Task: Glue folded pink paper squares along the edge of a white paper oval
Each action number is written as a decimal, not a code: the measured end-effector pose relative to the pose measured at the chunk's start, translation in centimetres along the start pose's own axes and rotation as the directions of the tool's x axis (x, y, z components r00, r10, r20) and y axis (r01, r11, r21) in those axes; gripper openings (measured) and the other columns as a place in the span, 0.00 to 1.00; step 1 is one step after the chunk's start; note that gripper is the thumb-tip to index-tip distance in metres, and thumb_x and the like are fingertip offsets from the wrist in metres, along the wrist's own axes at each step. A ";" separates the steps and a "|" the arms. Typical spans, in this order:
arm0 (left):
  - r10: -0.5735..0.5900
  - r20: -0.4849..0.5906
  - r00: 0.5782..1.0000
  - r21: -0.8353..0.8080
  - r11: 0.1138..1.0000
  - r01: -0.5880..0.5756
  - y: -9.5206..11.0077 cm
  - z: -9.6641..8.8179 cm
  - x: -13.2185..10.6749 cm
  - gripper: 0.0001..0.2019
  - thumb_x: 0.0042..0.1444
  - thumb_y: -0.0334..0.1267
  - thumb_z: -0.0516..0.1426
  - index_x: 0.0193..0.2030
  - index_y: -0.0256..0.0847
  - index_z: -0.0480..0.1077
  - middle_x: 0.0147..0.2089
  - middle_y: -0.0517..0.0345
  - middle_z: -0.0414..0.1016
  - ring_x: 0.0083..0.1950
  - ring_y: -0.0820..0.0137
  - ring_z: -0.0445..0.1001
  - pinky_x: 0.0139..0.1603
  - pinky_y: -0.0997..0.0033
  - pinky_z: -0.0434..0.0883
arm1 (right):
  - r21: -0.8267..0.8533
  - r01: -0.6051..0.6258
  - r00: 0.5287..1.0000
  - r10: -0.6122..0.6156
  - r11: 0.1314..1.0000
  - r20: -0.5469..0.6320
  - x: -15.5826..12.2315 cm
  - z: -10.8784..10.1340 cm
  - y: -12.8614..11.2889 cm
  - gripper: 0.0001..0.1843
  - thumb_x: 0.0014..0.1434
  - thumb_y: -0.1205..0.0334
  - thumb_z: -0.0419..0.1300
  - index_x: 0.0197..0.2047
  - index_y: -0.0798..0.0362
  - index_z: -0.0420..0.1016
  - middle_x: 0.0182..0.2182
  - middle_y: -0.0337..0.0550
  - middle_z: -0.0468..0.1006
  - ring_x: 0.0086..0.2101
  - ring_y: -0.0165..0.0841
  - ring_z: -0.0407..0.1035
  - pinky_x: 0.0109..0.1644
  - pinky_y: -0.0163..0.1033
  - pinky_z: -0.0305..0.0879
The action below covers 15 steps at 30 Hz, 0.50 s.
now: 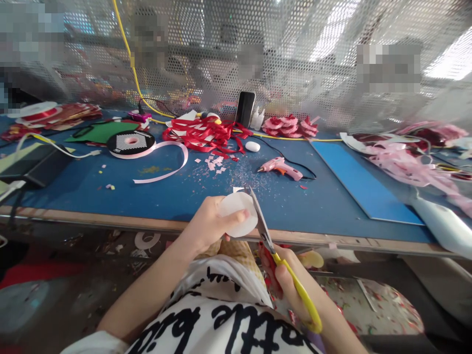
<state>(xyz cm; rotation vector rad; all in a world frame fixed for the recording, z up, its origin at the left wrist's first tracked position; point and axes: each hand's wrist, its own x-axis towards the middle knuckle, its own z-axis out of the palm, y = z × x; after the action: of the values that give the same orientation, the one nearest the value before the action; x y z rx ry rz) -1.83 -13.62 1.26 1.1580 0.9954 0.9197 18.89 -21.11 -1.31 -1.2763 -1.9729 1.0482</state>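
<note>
Left hand (206, 225) fingers pinch a white disc (236, 201); right hand (286, 276) fingers grip yellow scissors (262, 226).

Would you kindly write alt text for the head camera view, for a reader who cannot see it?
The left hand holds a white paper disc while the right hand works yellow-handled scissors at its edge. Beyond is a blue table with red ribbon, a pink glue gun and a ribbon spool.

Head camera is looking forward and down, close above left hand (205, 227) and right hand (285, 278), facing far mesh screen (295, 29).
</note>
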 end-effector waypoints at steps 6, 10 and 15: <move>-0.048 0.133 0.990 0.027 0.999 0.045 0.4 -1.0 0.1 0.17 0.51 0.46 0.69 0.38 0.33 0.78 0.30 0.54 0.78 0.26 0.74 0.71 0.15 0.82 0.64 | -0.019 0.016 1.000 -0.016 1.000 0.022 -0.1 -0.5 -0.2 0.39 0.64 0.26 0.37 0.36 0.53 0.68 0.22 0.38 0.66 0.23 0.30 0.56 0.27 0.37 0.58; -0.066 0.188 0.980 0.042 0.997 0.059 0.8 -1.6 0.2 0.14 0.52 0.43 0.68 0.35 0.32 0.77 0.27 0.57 0.76 0.24 0.76 0.70 0.16 0.83 0.65 | -0.042 0.010 1.000 -0.009 0.999 0.024 -0.1 -0.6 -0.1 0.40 0.62 0.24 0.36 0.34 0.53 0.67 0.19 0.36 0.63 0.22 0.29 0.54 0.26 0.37 0.55; 0.049 0.006 0.999 -0.167 0.985 -0.048 -0.2 0.3 0.1 0.20 0.55 0.49 0.66 0.46 0.35 0.75 0.35 0.55 0.78 0.30 0.72 0.75 0.20 0.82 0.69 | -0.027 0.003 0.998 -0.004 1.000 -0.064 0.5 -0.1 -0.2 0.45 0.62 0.24 0.33 0.39 0.54 0.73 0.20 0.40 0.66 0.24 0.33 0.59 0.31 0.39 0.63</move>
<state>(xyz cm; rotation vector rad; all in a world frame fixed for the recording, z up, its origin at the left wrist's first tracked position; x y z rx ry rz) -1.50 -13.64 1.08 1.0483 0.8673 1.0154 18.65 -20.72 -1.08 -1.3041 -1.9466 0.9706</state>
